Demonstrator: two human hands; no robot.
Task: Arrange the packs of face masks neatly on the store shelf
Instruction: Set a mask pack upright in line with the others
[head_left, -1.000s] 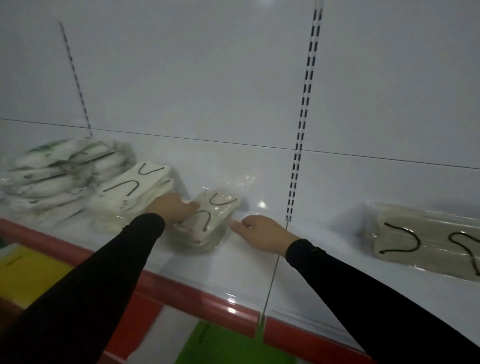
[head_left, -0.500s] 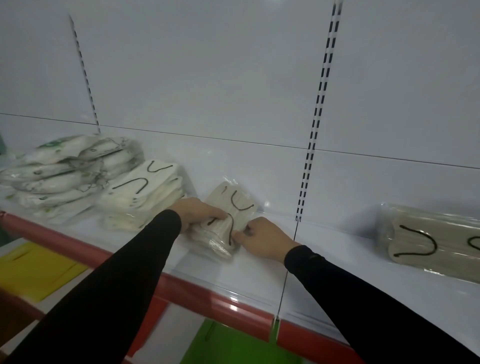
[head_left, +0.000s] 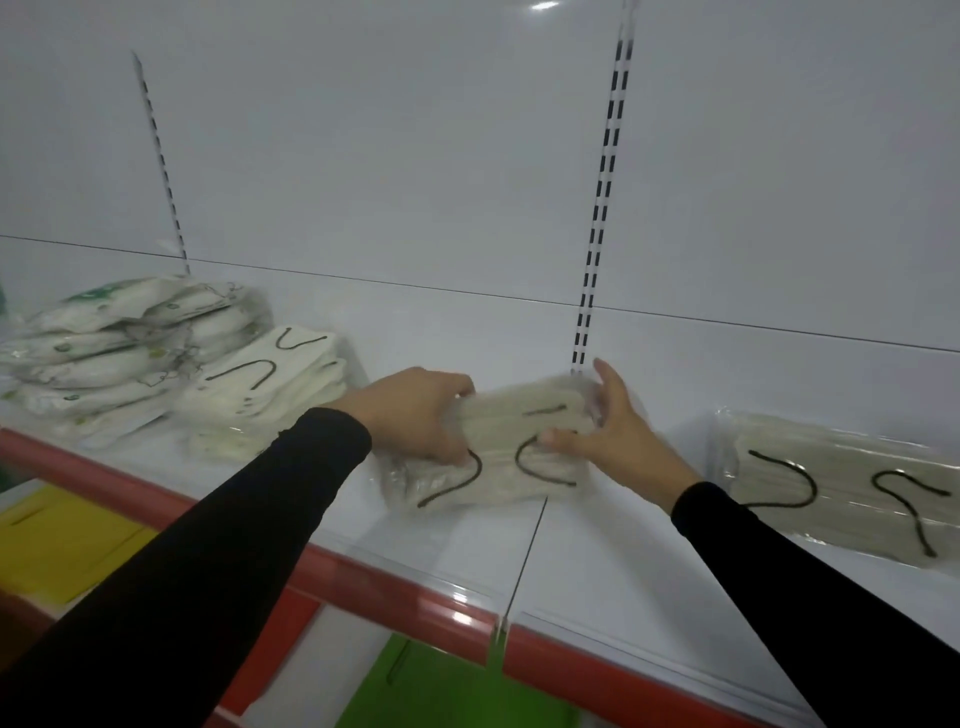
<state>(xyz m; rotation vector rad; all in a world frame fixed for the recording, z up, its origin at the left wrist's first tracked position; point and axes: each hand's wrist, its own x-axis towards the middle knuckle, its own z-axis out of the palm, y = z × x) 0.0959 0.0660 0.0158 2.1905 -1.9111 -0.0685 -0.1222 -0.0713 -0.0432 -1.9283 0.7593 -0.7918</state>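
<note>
A clear-wrapped pack of pale masks with black ear loops (head_left: 498, 457) lies across the middle of the white shelf (head_left: 597, 561), held from both ends. My left hand (head_left: 415, 415) grips its left end. My right hand (head_left: 613, 431) clasps its right end, thumb on top and fingers behind. A second, similar pack (head_left: 841, 488) lies flat at the right. To the left sit a stack of white packs with black loops (head_left: 265, 389) and a pile of white packs with green print (head_left: 119, 353).
The shelf has a red front rail (head_left: 374, 587) and a seam between two boards near the middle. A slotted upright (head_left: 602, 208) runs up the white back panel. Below the shelf, yellow (head_left: 57, 540) and green (head_left: 441, 691) surfaces show.
Both hands closed on the middle pack and turned it from end-on to lying lengthwise, shifting it right toward the slotted upright. The view has also moved closer.
</note>
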